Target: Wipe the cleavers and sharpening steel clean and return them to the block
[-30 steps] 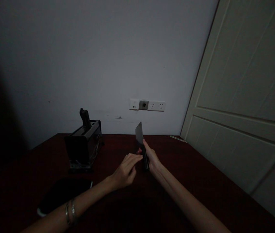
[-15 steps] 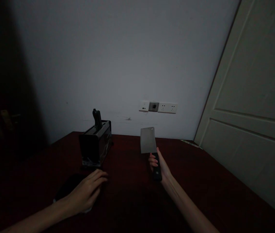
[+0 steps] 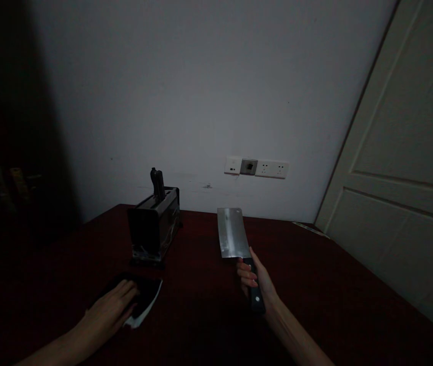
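My right hand (image 3: 256,284) is wrapped round the black handle of a cleaver (image 3: 233,234), its broad metal blade pointing away from me and tilted up so that the flat face shows. Low on the left, my left hand (image 3: 111,307) rests over a dark cloth with a white edge (image 3: 145,295); its fingers are bent slightly and the thumb is apart from them. Beyond the cloth stands a black knife block (image 3: 149,231) with black-handled tools (image 3: 157,183) upright in its top.
Everything lies on a dark red table (image 3: 197,284) against a pale wall. Sockets and a switch plate (image 3: 256,166) are set in the wall. A thin strip (image 3: 311,230) lies at the far right edge, beside a pale panelled door (image 3: 399,203).
My left hand has moved back and to the left, onto the cloth. The cleaver has come lower and nearer in my right hand, its blade catching more light. The view has shifted slightly.
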